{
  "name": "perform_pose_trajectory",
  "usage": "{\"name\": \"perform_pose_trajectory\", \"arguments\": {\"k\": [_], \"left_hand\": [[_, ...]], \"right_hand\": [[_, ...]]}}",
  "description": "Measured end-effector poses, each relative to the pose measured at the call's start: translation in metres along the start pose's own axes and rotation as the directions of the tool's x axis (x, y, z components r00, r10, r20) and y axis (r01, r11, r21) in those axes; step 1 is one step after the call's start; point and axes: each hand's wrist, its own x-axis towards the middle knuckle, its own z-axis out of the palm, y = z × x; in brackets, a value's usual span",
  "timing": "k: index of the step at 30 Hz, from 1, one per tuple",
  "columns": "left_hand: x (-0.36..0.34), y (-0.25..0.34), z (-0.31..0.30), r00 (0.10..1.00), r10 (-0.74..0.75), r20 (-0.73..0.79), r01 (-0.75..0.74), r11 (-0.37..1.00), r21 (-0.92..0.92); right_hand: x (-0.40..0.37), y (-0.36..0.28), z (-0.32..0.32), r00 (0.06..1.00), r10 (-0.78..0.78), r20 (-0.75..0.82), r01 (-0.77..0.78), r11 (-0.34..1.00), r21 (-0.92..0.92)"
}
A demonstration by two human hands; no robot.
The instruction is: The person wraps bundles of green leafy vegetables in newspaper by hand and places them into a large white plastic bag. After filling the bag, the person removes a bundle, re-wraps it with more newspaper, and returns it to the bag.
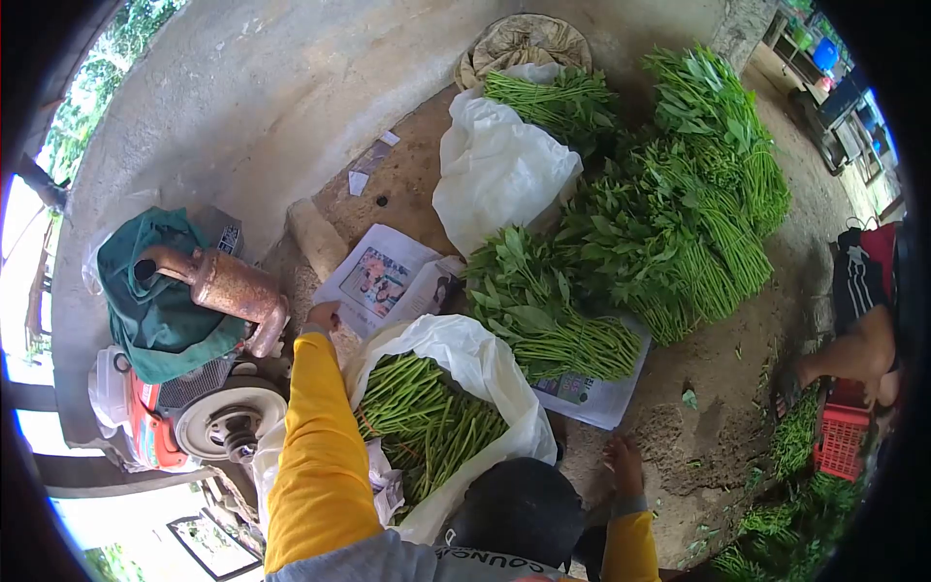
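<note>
My left hand (324, 315), at the end of a yellow sleeve, touches the lower left edge of a newspaper sheet (388, 262) on the floor. Lower right, my right hand (624, 464) hangs over the floor with its fingers apart and nothing in it. Between my arms stands a white plastic sack (480, 339), its mouth wide and green stems (427, 417) bundled inside. Just right of the sack, a leafy bundle (553, 330) lies on another newspaper (606, 398).
A large pile of leafy bundles (679, 213) and a white plastic bag (499, 160) lie ahead. An engine (228, 417) with a rusty muffler (233, 286) stands left. At right, a person's leg (844, 349) is beside a red crate (842, 436).
</note>
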Motion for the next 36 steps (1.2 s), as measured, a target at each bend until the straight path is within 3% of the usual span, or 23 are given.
{"name": "perform_pose_trajectory", "arguments": {"k": [1,2,3,5,6,7,9,10,12,13,14,16,18,22,25,28,30,36], "left_hand": [[-0.016,0.009,0.01,0.933,0.358,-0.044,-0.319,0.876,0.362],[-0.052,0.028,0.034,0.744,0.667,0.046,-0.52,0.534,0.667],[-0.089,0.052,0.062,0.477,0.843,0.247,-0.544,0.063,0.837],[-0.134,0.103,0.109,0.244,0.969,-0.049,-0.766,0.223,0.603],[-0.195,0.139,0.141,0.39,0.909,-0.145,-0.842,0.416,0.344],[-0.262,0.171,0.173,0.546,0.818,-0.179,-0.826,0.561,0.044],[-0.33,0.197,0.227,0.076,0.997,0.018,-0.984,0.072,0.161],[-0.38,0.203,0.26,0.036,0.995,0.092,-0.992,0.024,0.126],[-0.465,0.205,0.315,-0.073,0.969,0.238,-0.997,-0.072,-0.013],[-0.494,0.203,0.342,-0.189,0.951,0.245,-0.978,-0.16,-0.133],[-0.543,0.204,0.354,-0.225,0.906,0.358,-0.973,-0.191,-0.128],[-0.599,0.2,0.38,-0.352,0.84,0.414,-0.931,-0.268,-0.247],[-0.636,0.195,0.393,-0.423,0.81,0.406,-0.888,-0.282,-0.364],[-0.679,0.181,0.394,-0.482,0.793,0.373,-0.851,-0.323,-0.415],[-0.688,0.161,0.386,-0.315,0.818,0.482,-0.906,-0.107,-0.41],[-0.68,0.141,0.381,-0.166,0.791,0.589,-0.893,0.132,-0.429],[-0.68,0.127,0.378,-0.099,0.752,0.652,-0.853,0.273,-0.444],[-0.673,0.107,0.364,-0.027,0.718,0.695,-0.854,0.345,-0.39]], "right_hand": [[-0.002,-0.001,-0.002,1.0,-0.008,-0.016,0.007,1.0,-0.023],[-0.003,-0.003,-0.003,0.999,-0.02,-0.03,0.019,0.999,-0.044],[-0.003,-0.007,-0.003,0.998,-0.038,-0.044,0.036,0.997,-0.063],[-0.025,-0.033,0.012,0.955,-0.286,-0.079,0.28,0.957,-0.073],[-0.037,-0.053,0.019,0.908,-0.405,-0.104,0.398,0.914,-0.083],[-0.041,-0.072,0.021,0.849,-0.512,-0.129,0.49,0.855,-0.168],[-0.061,-0.119,0.025,0.683,-0.722,-0.114,0.669,0.68,-0.302],[-0.082,-0.149,0.033,0.572,-0.816,-0.077,0.751,0.56,-0.349],[-0.163,-0.219,0.064,0.555,-0.832,-0.002,0.798,0.533,-0.282],[-0.191,-0.243,0.068,0.381,-0.922,0.074,0.854,0.32,-0.41],[-0.216,-0.262,0.069,0.216,-0.96,0.176,0.849,0.096,-0.519],[-0.254,-0.287,0.065,-0.025,-0.99,0.139,0.764,-0.108,-0.636],[-0.286,-0.302,0.048,-0.201,-0.974,0.108,0.625,-0.212,-0.751],[-0.338,-0.311,0.02,-0.46,-0.881,0.114,0.455,-0.344,-0.821],[-0.359,-0.309,0.01,-0.548,-0.822,0.157,0.322,-0.38,-0.867],[-0.367,-0.304,0.015,-0.519,-0.813,0.265,0.266,-0.448,-0.854],[-0.364,-0.301,0.024,-0.511,-0.82,0.26,0.341,-0.47,-0.814],[-0.355,-0.292,0.049,-0.52,-0.81,0.27,0.489,-0.542,-0.683]]}}
